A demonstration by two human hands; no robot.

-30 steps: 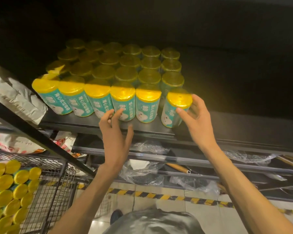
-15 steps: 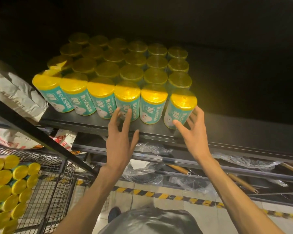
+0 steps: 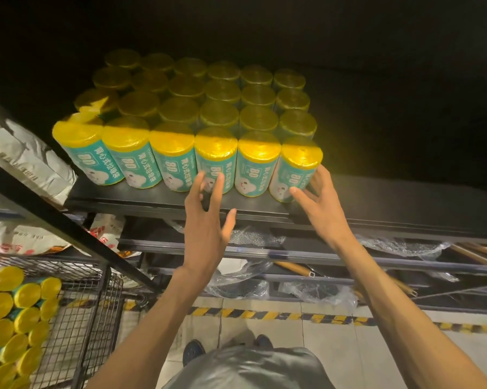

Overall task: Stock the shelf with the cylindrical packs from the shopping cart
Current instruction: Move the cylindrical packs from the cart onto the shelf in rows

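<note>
Beside the shelf (image 3: 141, 196), a cart (image 3: 90, 310) holds more packs (image 3: 1, 307).

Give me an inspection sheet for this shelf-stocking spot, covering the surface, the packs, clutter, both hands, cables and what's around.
Surface: black shelf, bare strip along its front edge.
Job's things: cylindrical packs stand upright in tight rows, six across the front; more packs lie in the shopping cart at lower left.
Clutter: crumpled bags left of the shelf; plastic-wrapped goods and wooden handles on lower racks.
Grippers: left hand open, fingertips at the fourth front pack; right hand open, cupping the rightmost front pack.
Cables: nothing seen.
Surroundings: tiled floor with striped hazard tape; dark above the shelf.
</note>
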